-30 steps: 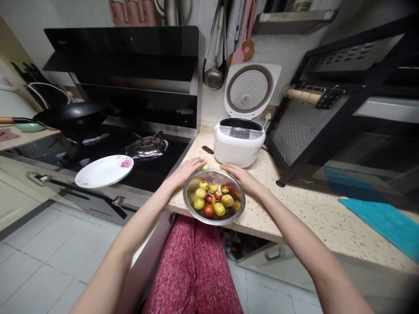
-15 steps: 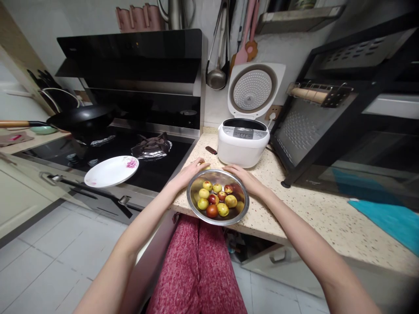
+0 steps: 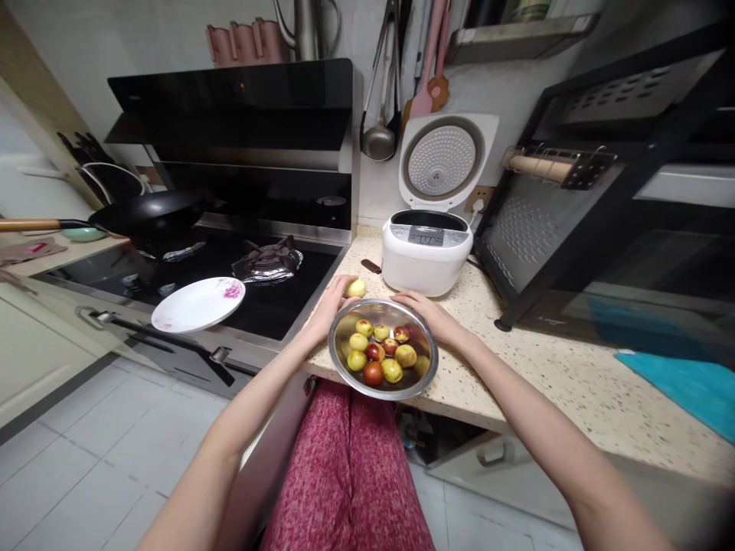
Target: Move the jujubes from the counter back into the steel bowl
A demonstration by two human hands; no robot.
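Note:
A round steel bowl [image 3: 428,375] sits at the counter's front edge, holding several yellow-green and red-brown jujubes [image 3: 375,352]. Behind its left rim, my left hand [image 3: 331,304] is closed on a pale yellow-green jujube [image 3: 357,288], which shows past the fingertips above the counter. My right hand [image 3: 429,314] lies along the bowl's far right rim, fingers stretched out beside it; the bowl partly hides the palm. Just beyond the bowl stands a white rice cooker [image 3: 426,260] with its lid up.
Left of the counter, a flowered white plate [image 3: 195,306] rests at the front of the black stove [image 3: 269,302]. A dark wok [image 3: 150,214] sits on the left burner. To the right are a black rack [image 3: 517,252] and a teal cloth [image 3: 683,390].
The jujube in my left hand has come into fuller view behind the bowl as the fingers shifted slightly. My right hand and the bowl look nearly unchanged; the view has tilted a little.

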